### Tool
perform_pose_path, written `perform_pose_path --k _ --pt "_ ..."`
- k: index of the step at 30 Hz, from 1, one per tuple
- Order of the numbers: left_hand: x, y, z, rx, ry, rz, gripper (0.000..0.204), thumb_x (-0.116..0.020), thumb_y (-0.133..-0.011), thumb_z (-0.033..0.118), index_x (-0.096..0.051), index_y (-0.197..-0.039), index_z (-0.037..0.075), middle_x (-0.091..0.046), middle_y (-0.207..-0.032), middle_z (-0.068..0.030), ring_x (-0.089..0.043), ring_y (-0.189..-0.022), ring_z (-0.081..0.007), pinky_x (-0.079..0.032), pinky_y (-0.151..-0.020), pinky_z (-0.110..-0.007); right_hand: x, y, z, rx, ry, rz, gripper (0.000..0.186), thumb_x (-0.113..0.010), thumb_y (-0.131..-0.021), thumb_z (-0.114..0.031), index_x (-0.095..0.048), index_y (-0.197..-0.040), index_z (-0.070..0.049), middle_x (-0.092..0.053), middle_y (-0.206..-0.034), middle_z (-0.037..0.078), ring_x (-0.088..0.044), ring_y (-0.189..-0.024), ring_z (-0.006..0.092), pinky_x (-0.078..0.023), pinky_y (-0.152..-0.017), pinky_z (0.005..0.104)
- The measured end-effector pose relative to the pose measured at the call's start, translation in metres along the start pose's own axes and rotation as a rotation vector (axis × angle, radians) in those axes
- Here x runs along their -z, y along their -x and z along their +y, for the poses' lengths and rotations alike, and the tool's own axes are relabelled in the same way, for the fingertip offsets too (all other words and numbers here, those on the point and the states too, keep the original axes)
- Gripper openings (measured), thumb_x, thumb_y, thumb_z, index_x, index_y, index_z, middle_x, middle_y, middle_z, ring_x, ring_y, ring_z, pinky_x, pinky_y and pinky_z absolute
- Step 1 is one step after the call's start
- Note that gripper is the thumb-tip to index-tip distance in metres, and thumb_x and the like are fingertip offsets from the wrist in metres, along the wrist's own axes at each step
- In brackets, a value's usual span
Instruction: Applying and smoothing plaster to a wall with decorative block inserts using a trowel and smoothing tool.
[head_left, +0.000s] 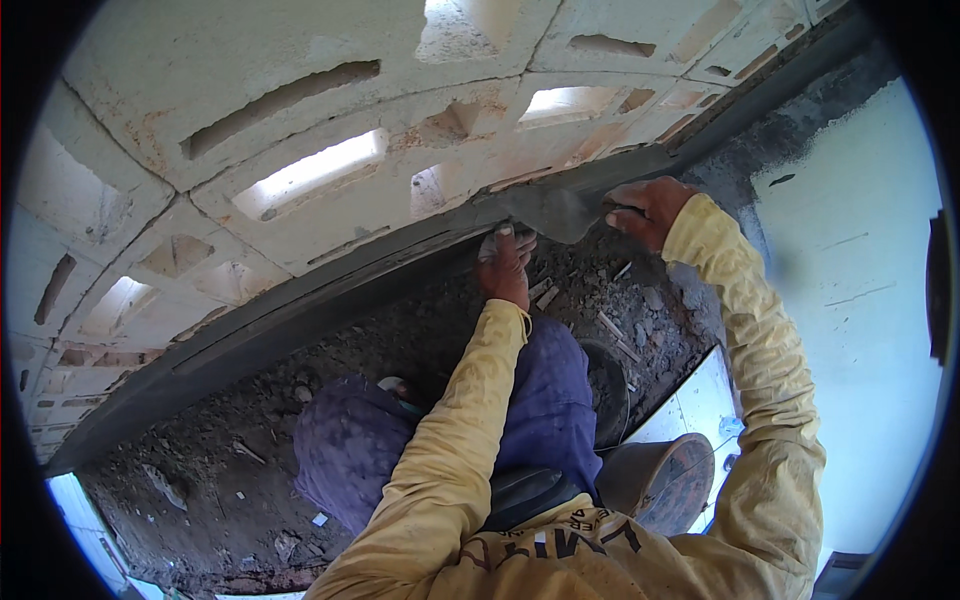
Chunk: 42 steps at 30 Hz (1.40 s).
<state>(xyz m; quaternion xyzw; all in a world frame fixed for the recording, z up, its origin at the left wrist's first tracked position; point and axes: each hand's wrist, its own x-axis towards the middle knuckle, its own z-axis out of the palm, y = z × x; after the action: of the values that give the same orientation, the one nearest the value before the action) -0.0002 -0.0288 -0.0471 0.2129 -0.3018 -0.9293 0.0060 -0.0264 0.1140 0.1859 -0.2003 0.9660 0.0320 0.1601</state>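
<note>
My right hand point(650, 212) is closed around the handle of a grey trowel point(560, 213). The trowel's blade lies against the band of grey mortar point(440, 228) along the foot of the wall, and its handle is mostly hidden in my fingers. Just left of the blade, my left hand point(504, 265) is at the mortar's lower edge with its fingers bent and drawn together. Whatever is between those fingertips, if anything, is too small to make out. Above the mortar rises a wall of pale ventilation blocks point(300, 120) with slotted openings.
Dirt and rubble point(240, 480) cover the ground below the wall. Beside my right leg stand a round bucket point(660, 485) and a dark round container point(603, 390), near white tiles point(700, 400). A pale plastered wall point(860, 300) closes off the right side.
</note>
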Motion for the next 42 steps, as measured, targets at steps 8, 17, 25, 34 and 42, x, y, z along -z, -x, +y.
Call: perform_pose_path --k 8,17,25,34,42 --pt "0.002 -0.002 -0.006 -0.027 -0.032 -0.06 0.034 -0.058 -0.09 0.035 -0.059 -0.099 0.002 -0.067 -0.092 -0.0121 -0.063 -0.084 -0.0193 -0.046 -0.077 -0.028 0.008 0.046 -0.02 -0.065 -0.203 0.159 0.032 -0.057 -0.086 -0.027 -0.061 -0.104 -0.001 -0.063 -0.092 0.023 -0.06 -0.089 0.0414 -0.049 -0.077 0.0422" --pt "0.017 -0.016 -0.032 -0.151 -0.225 -0.209 0.026 -0.044 -0.095 0.023 -0.059 -0.105 0.003 -0.063 -0.107 -0.0129 -0.059 -0.099 -0.025 -0.047 -0.081 -0.041 -0.008 0.019 -0.139 0.196 -0.203 0.235 0.03 -0.056 -0.085 -0.027 -0.06 -0.108 -0.007 -0.064 -0.098 0.017 -0.061 -0.088 0.0373 -0.05 -0.076 0.0427" --pt "0.022 -0.01 -0.022 -0.636 -0.927 -0.147 0.022 -0.046 -0.093 0.019 -0.059 -0.104 0.005 -0.062 -0.105 -0.0158 -0.059 -0.1 -0.0253 -0.046 -0.082 -0.042 -0.008 0.0 -0.158 0.173 -0.032 0.233 0.03 -0.055 -0.085 -0.024 -0.061 -0.107 -0.005 -0.064 -0.099 0.019 -0.061 -0.088 0.0386 -0.05 -0.076 0.0435" --pt "0.012 -0.001 -0.006 -0.526 -0.603 -0.068 0.018 -0.053 -0.091 0.013 -0.06 -0.103 0.002 -0.068 -0.087 -0.012 -0.065 -0.075 -0.0208 -0.05 -0.069 -0.034 -0.009 0.002 -0.076 0.12 -0.078 0.192 0.031 -0.057 -0.084 -0.027 -0.063 -0.106 -0.006 -0.065 -0.097 0.02 -0.061 -0.091 0.0392 -0.049 -0.078 0.0423" --pt "-0.001 0.011 0.021 -0.346 -0.348 -0.072 0.021 -0.051 -0.094 0.02 -0.06 -0.101 0.002 -0.067 -0.083 -0.0087 -0.064 -0.073 -0.0151 -0.049 -0.068 -0.03 -0.029 0.032 0.023 -0.043 -0.097 0.204 0.03 -0.056 -0.085 -0.024 -0.062 -0.102 -0.001 -0.064 -0.092 0.022 -0.063 -0.087 0.037 -0.049 -0.074 0.0372"
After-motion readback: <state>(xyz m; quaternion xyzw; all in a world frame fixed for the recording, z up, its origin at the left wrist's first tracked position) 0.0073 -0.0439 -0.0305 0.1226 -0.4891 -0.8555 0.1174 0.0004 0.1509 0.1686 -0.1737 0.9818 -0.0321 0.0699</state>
